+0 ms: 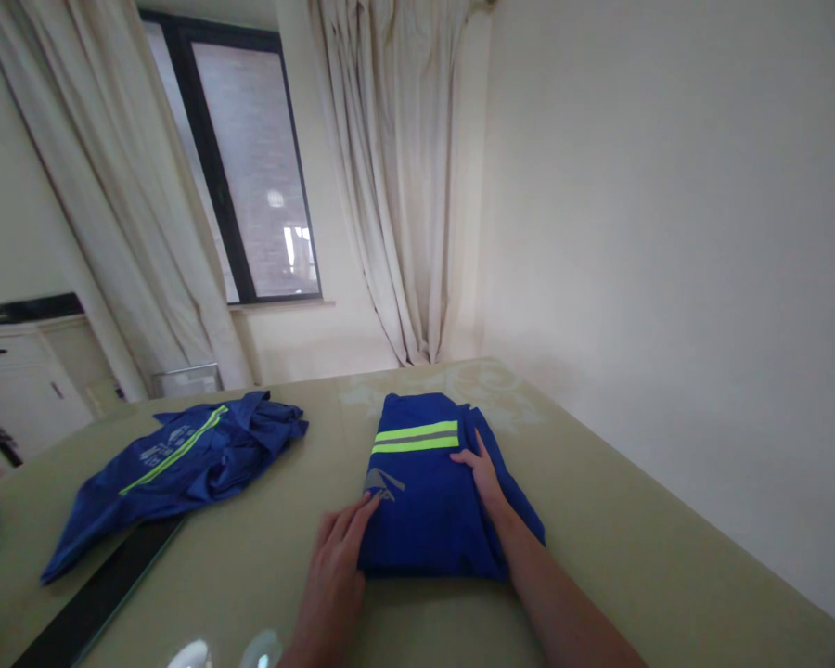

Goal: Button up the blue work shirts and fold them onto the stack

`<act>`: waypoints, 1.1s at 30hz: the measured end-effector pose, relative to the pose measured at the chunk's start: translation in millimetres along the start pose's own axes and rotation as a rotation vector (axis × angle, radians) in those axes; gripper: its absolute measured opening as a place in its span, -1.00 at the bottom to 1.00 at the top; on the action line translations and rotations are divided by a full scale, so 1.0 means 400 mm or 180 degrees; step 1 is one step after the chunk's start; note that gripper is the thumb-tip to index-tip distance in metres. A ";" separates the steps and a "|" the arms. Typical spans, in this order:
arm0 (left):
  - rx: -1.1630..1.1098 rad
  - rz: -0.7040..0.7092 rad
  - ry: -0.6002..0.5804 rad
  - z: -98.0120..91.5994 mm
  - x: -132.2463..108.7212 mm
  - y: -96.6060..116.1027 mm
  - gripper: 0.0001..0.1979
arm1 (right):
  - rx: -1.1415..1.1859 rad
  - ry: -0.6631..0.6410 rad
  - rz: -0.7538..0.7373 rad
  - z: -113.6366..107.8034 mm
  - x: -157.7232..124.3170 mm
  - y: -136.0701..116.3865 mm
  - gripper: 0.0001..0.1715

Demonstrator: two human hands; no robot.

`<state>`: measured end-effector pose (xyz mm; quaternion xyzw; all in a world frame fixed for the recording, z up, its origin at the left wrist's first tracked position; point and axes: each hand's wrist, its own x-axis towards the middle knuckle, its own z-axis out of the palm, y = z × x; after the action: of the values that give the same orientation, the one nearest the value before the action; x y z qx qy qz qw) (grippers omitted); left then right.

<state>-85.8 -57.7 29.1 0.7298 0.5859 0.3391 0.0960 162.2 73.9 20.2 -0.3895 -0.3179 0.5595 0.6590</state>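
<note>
A folded blue work garment [424,529] lies on the table in front of me. It has a yellow-green stripe with a grey band across its upper part and a grey printed logo at the left. My left hand [338,552] rests at its lower left edge, with fingers stretched out and fingertips touching the cloth beside the logo. On the right part of the garment lies my right hand [485,473], thumb and index finger apart; its other fingers are mostly hidden. The cloth to the right of that hand forms a loose fold.
Another blue garment [201,464] lies crumpled at the left, partly over a long black strip [104,594]. The table [640,575] meets a white wall [668,232] on the right. A white cabinet [20,380], curtains [396,167] and a window [257,167] stand behind.
</note>
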 end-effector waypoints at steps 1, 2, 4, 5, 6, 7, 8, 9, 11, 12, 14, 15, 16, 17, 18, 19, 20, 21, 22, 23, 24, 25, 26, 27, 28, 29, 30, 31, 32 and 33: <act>0.0096 0.0035 0.0043 -0.002 0.002 0.001 -0.07 | 0.0066 -0.0007 -0.0010 -0.001 -0.011 -0.014 0.10; 0.0194 0.0050 0.0089 -0.003 0.003 -0.001 -0.08 | 0.0113 -0.0034 0.0037 -0.003 -0.022 -0.029 0.08; 0.0361 -0.0020 0.0166 -0.001 0.003 -0.014 -0.12 | 0.0092 -0.0193 0.0224 -0.009 -0.042 -0.057 0.05; 0.0420 -0.0115 0.0161 0.002 0.004 -0.022 -0.14 | 0.0011 -0.0316 0.0318 -0.014 -0.049 -0.068 0.03; 0.0455 -0.0233 0.0108 0.005 0.004 -0.029 -0.17 | -0.0107 -0.0446 0.0387 -0.019 -0.053 -0.076 -0.01; 0.0451 -0.0352 0.0003 0.009 0.005 -0.035 -0.21 | -0.0248 -0.0564 0.0417 -0.025 -0.053 -0.081 -0.06; 0.0385 -0.0454 -0.0132 0.013 0.007 -0.040 -0.24 | -0.0395 -0.0643 0.0408 -0.030 -0.051 -0.084 -0.13; 0.0255 -0.0522 -0.0276 0.016 0.009 -0.042 -0.25 | -0.0546 -0.0684 0.0379 -0.036 -0.046 -0.085 -0.21; -0.0089 -0.0539 -0.0510 0.016 0.013 -0.042 -0.22 | -0.0853 -0.0628 0.0231 -0.048 -0.030 -0.085 -0.35; -0.0237 -0.0490 -0.0565 0.013 0.015 -0.041 -0.19 | -0.0985 -0.0530 0.0150 -0.056 -0.021 -0.087 -0.39; -0.0315 -0.0398 -0.0516 0.002 0.017 -0.036 -0.17 | -0.1138 -0.0284 0.0046 -0.075 -0.006 -0.094 -0.44; -0.0231 -0.0392 -0.0453 -0.005 0.017 -0.034 -0.18 | -0.1179 -0.0214 0.0050 -0.087 0.000 -0.098 -0.45; -0.0100 -0.0420 -0.0405 -0.012 0.017 -0.032 -0.18 | -0.1224 -0.0220 0.0087 -0.098 0.004 -0.102 -0.45; 0.0054 -0.0469 -0.0390 -0.017 0.016 -0.031 -0.18 | -0.1280 -0.0313 0.0141 -0.107 0.006 -0.105 -0.44; 0.0217 -0.0536 -0.0415 -0.022 0.015 -0.030 -0.16 | -0.1339 -0.0458 0.0175 -0.115 0.008 -0.107 -0.42; 0.0364 -0.0580 -0.0493 -0.025 0.013 -0.029 -0.13 | -0.1394 -0.0595 0.0160 -0.119 0.009 -0.107 -0.40; 0.0484 -0.0581 -0.0596 -0.027 0.012 -0.029 -0.11 | -0.1442 -0.0684 0.0115 -0.120 0.010 -0.105 -0.36; 0.0582 -0.0544 -0.0688 -0.028 0.010 -0.029 -0.10 | -0.1492 -0.0687 0.0042 -0.118 0.011 -0.102 -0.33; 0.0678 -0.0478 -0.0751 -0.028 0.009 -0.030 -0.09 | -0.1556 -0.0641 -0.0039 -0.114 0.012 -0.100 -0.29; 0.0778 -0.0393 -0.0777 -0.028 0.008 -0.030 -0.10 | -0.1635 -0.0585 -0.0109 -0.110 0.012 -0.099 -0.25; 0.0891 -0.0308 -0.0765 -0.028 0.007 -0.030 -0.11 | -0.1709 -0.0558 -0.0152 -0.105 0.012 -0.099 -0.22; 0.1006 -0.0232 -0.0715 -0.028 0.007 -0.031 -0.12 | -0.1755 -0.0567 -0.0156 -0.102 0.010 -0.102 -0.20; 0.1102 -0.0162 -0.0653 -0.027 0.006 -0.032 -0.13 | -0.1762 -0.0613 -0.0122 -0.101 0.007 -0.107 -0.18; 0.1157 -0.0093 -0.0592 -0.025 0.005 -0.034 -0.15 | -0.1750 -0.0674 -0.0052 -0.102 0.003 -0.114 -0.17; 0.1156 -0.0019 -0.0539 -0.022 0.004 -0.036 -0.17 | -0.1753 -0.0731 0.0054 -0.105 -0.002 -0.122 -0.17; 0.1103 0.0046 -0.0488 -0.018 0.003 -0.039 -0.19 | -0.1798 -0.0749 0.0177 -0.110 -0.007 -0.130 -0.18; 0.1007 0.0089 -0.0432 -0.013 0.001 -0.043 -0.20 | -0.1864 -0.0755 0.0269 -0.115 -0.011 -0.138 -0.20; 0.0870 0.0101 -0.0365 -0.008 0.000 -0.047 -0.19 | -0.1917 -0.0748 0.0313 -0.121 -0.015 -0.144 -0.21; 0.0700 0.0075 -0.0288 -0.002 -0.001 -0.052 -0.16 | -0.1926 -0.0734 0.0317 -0.126 -0.017 -0.149 -0.22; 0.0502 0.0021 -0.0216 0.004 -0.002 -0.056 -0.13 | -0.1903 -0.0703 0.0279 -0.130 -0.018 -0.152 -0.22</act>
<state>-102.4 -51.5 15.6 0.7480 0.6048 0.2674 0.0569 235.1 54.2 47.5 -0.5161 -0.5207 0.5081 0.4520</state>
